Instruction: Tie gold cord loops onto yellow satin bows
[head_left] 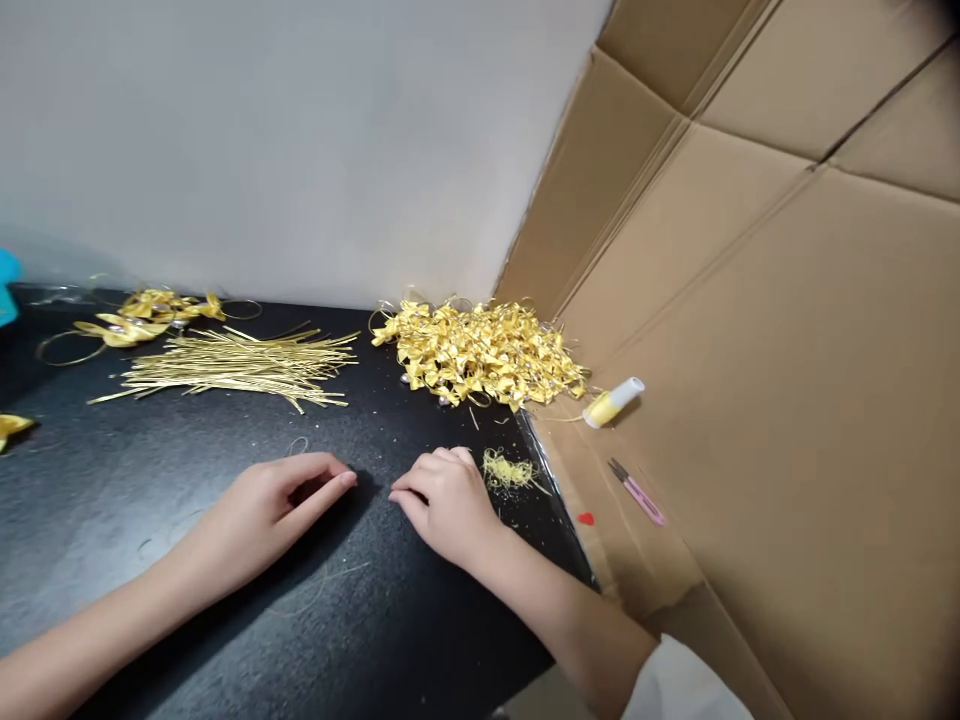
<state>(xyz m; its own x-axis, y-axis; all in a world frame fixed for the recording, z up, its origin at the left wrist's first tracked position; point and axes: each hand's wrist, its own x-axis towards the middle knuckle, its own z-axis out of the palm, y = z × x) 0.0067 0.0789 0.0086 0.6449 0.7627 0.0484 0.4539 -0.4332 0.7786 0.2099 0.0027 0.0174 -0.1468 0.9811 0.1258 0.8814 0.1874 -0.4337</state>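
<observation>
My left hand (281,510) is low over the black tabletop (247,650), its thumb and forefinger brought together in a pinch. Facing it across a small gap, my right hand (446,505) has its fingers curled and the thumb pressed to the forefinger. Anything held at either set of fingertips is too small or hidden to make out. Fine pale threads (322,580) lie near my left hand. Just right of my right hand sits a small heap of yellow thread scraps (510,470).
A big pile of yellow ribbon bows (480,350) lies by the wall, left of it gold twist ties (240,365) and more bows (157,310). On the right, cardboard (787,350) holds a thread spool (615,402), pink-handled snips (637,492) and a red scrap (586,519).
</observation>
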